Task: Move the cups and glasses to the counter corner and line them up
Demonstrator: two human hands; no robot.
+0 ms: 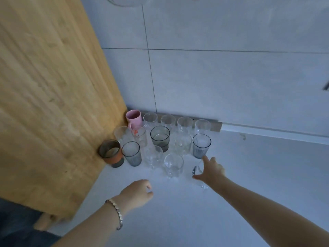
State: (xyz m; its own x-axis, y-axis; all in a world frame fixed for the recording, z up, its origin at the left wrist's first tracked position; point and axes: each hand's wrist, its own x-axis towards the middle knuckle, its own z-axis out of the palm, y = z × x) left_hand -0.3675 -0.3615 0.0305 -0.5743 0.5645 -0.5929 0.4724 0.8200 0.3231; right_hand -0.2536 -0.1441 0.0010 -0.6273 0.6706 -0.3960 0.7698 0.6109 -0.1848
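Fingers (206, 160) of the right hand (212, 171) wrap a clear glass (199, 172) on the white counter (178, 211); the left hand (138, 192) hovers loosely curled, holding nothing. Beyond, clear and grey glasses and a pink mug (133, 118) stand in rows in the corner.

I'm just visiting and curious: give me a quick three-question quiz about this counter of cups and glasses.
1. True or false: the pink mug stands in the back row, next to the wooden panel.
2. Which hand grips a clear glass? A) left B) right
3. Fill in: the left hand wears a ____ at the wrist.

Key: 1 true. 2 B, the right hand. 3 bracelet.
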